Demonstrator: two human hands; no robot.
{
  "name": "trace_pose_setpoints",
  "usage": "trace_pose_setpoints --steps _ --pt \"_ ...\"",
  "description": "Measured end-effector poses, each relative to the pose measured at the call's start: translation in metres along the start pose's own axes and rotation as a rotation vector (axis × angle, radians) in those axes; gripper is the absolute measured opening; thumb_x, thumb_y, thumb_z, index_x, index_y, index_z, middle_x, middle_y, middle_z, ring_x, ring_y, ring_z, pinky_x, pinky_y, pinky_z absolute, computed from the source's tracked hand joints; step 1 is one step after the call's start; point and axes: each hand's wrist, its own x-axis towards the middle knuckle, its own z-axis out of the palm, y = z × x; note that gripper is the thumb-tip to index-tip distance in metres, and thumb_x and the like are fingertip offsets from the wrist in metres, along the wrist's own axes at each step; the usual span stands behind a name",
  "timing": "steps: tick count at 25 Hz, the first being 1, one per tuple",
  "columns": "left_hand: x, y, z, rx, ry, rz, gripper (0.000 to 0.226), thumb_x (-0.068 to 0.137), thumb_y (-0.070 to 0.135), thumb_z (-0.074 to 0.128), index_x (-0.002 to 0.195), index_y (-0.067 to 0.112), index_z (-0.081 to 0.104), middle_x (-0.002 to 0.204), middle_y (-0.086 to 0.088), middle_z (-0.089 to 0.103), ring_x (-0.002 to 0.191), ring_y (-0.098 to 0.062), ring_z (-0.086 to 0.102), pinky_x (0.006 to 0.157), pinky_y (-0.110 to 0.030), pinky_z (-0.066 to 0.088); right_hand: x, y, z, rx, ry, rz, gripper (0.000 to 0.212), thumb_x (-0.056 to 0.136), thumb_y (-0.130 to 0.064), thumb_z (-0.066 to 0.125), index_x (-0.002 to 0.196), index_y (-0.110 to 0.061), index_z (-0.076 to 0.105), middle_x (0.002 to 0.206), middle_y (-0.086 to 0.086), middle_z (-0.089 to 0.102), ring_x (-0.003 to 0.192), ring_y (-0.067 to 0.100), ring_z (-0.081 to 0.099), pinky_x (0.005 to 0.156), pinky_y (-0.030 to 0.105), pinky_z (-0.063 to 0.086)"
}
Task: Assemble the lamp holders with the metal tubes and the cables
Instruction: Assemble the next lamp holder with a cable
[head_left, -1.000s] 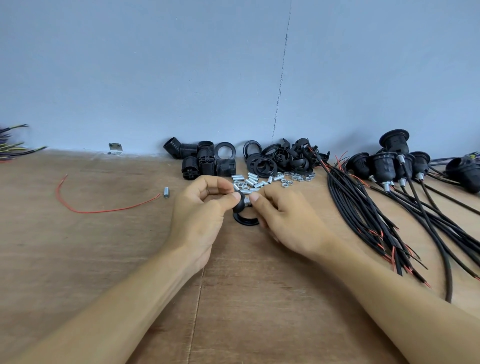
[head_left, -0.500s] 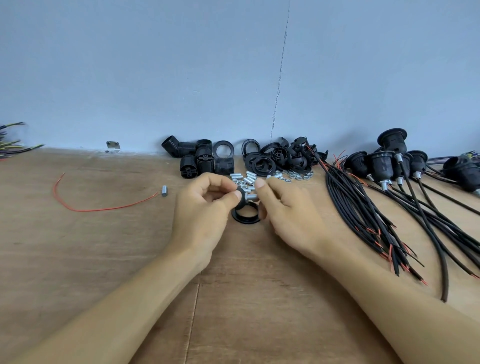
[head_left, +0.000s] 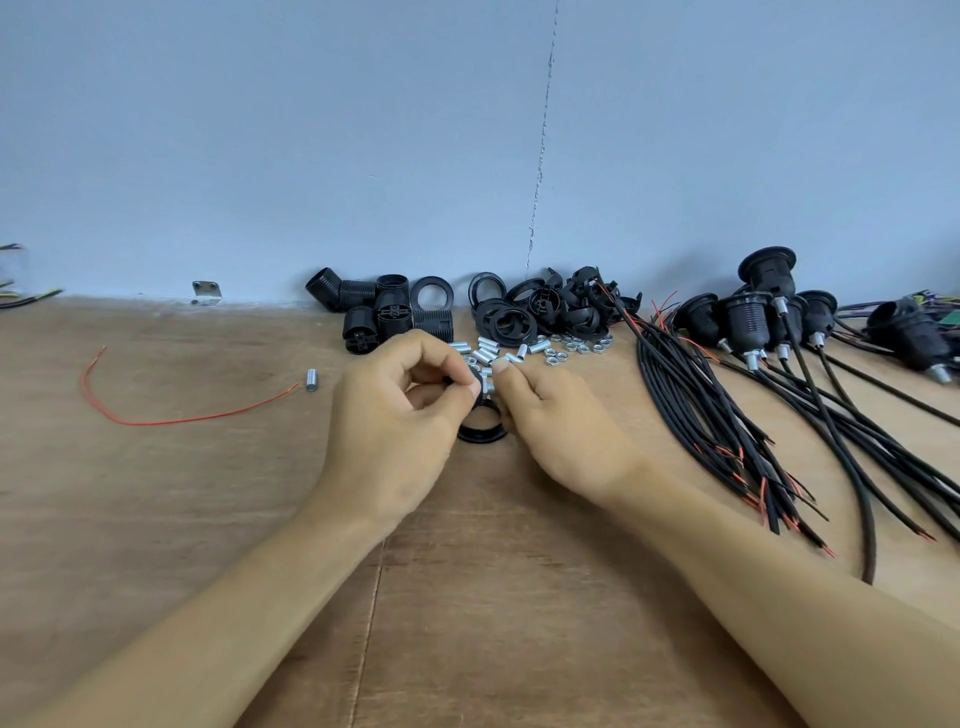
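My left hand (head_left: 400, 421) pinches a small black lamp holder part (head_left: 474, 375) between thumb and fingers at the table's middle. My right hand (head_left: 550, 421) pinches a short metal tube (head_left: 488, 385) that sticks out of that part. The two hands meet fingertip to fingertip. Just below them a black ring (head_left: 482, 426) lies flat on the wood, partly hidden by my fingers. Behind the hands sit loose metal tubes (head_left: 485, 351) and nuts (head_left: 574, 347). A bundle of black cables (head_left: 727, 431) with red cores fans out on the right.
Black holder bodies (head_left: 384, 312) and rings (head_left: 540, 306) are heaped against the blue wall. Assembled holders with cables (head_left: 753, 317) stand at the back right. A red wire (head_left: 171, 418) and a stray tube (head_left: 311, 379) lie on the left of the wooden table (head_left: 156, 493).
Both hands have stayed together over the black ring while the fingers shifted on the tube and the holder part. The view has moved slightly.
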Motion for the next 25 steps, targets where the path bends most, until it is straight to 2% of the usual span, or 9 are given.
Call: trace_pose_setpoints --steps 4,9,11,14,16,18,21,23,25 --pt "-0.003 -0.001 0.002 0.135 -0.013 0.204 0.032 0.079 -0.017 0.068 0.073 0.014 0.066 0.083 0.005 0.062 0.08 -0.017 0.066 0.073 -0.024 0.055 -0.001 -0.007 -0.001 0.538 -0.147 0.252 0.04 0.106 -0.029 0.038 0.069 -0.013 0.038 0.051 -0.004 0.025 0.042 0.011 0.019 0.04 0.021 0.019" --pt "-0.001 -0.004 0.003 0.224 -0.025 0.436 0.023 0.077 -0.017 0.064 0.078 0.006 0.065 0.088 0.0 0.059 0.082 -0.018 0.063 0.071 -0.038 0.058 0.0 -0.009 -0.003 0.765 -0.22 0.397 0.039 0.102 -0.026 0.04 0.063 -0.018 0.036 0.053 -0.001 0.021 0.033 0.01 0.015 0.037 0.015 0.014" --pt "-0.002 -0.006 0.005 0.212 -0.022 0.4 0.025 0.078 -0.015 0.066 0.083 0.009 0.067 0.093 0.002 0.059 0.086 -0.016 0.064 0.074 -0.035 0.059 0.0 -0.01 -0.006 0.696 -0.212 0.386 0.039 0.101 -0.026 0.039 0.063 -0.018 0.037 0.053 0.0 0.022 0.034 0.012 0.017 0.037 0.018 0.015" --pt "0.001 -0.01 0.001 0.178 -0.015 0.131 0.037 0.08 0.001 0.079 0.108 0.024 0.069 0.107 0.012 0.062 0.098 -0.007 0.065 0.085 -0.026 0.056 0.0 -0.012 -0.008 0.586 -0.154 0.298 0.042 0.104 -0.03 0.037 0.064 -0.017 0.039 0.051 0.0 0.028 0.036 0.013 0.021 0.036 0.02 0.019" --pt "0.004 -0.015 -0.004 0.206 -0.09 -0.034 0.042 0.082 0.016 0.083 0.118 0.034 0.07 0.104 0.02 0.068 0.093 -0.001 0.064 0.084 -0.022 0.051 -0.001 -0.013 -0.01 0.514 -0.123 0.255 0.046 0.106 -0.032 0.036 0.064 -0.015 0.042 0.048 0.0 0.033 0.037 0.013 0.026 0.037 0.02 0.023" --pt "0.005 -0.018 -0.006 0.199 -0.138 -0.106 0.041 0.08 0.02 0.084 0.114 0.038 0.07 0.095 0.02 0.071 0.083 -0.001 0.064 0.079 -0.019 0.049 -0.003 -0.012 -0.01 0.363 -0.085 0.224 0.05 0.106 -0.034 0.038 0.063 -0.012 0.049 0.047 -0.001 0.041 0.039 0.011 0.033 0.042 0.021 0.028" --pt "0.005 -0.021 -0.006 0.24 -0.095 -0.07 0.034 0.078 0.014 0.084 0.101 0.035 0.069 0.08 0.008 0.066 0.074 -0.007 0.061 0.07 -0.018 0.048 -0.004 -0.009 -0.011 0.034 0.012 0.107 0.049 0.106 -0.035 0.044 0.066 -0.011 0.059 0.05 -0.003 0.049 0.046 0.006 0.041 0.053 0.021 0.033" --pt "0.005 -0.022 -0.006 0.294 -0.108 -0.037 0.023 0.079 0.013 0.083 0.084 0.031 0.071 0.072 0.009 0.058 0.067 -0.003 0.056 0.063 -0.015 0.043 -0.003 -0.005 -0.014 -0.128 0.074 0.056 0.044 0.104 -0.034 0.05 0.068 -0.011 0.062 0.051 -0.006 0.05 0.05 0.007 0.044 0.063 0.013 0.036" --pt "0.002 -0.024 -0.004 0.359 -0.176 -0.02 0.022 0.078 0.014 0.084 0.072 0.027 0.068 0.073 0.012 0.055 0.066 -0.001 0.053 0.065 -0.017 0.04 -0.002 -0.001 -0.017 -0.166 0.064 0.066 0.04 0.102 -0.034 0.054 0.07 -0.012 0.064 0.056 -0.005 0.062 0.055 0.005 0.051 0.067 0.005 0.035"
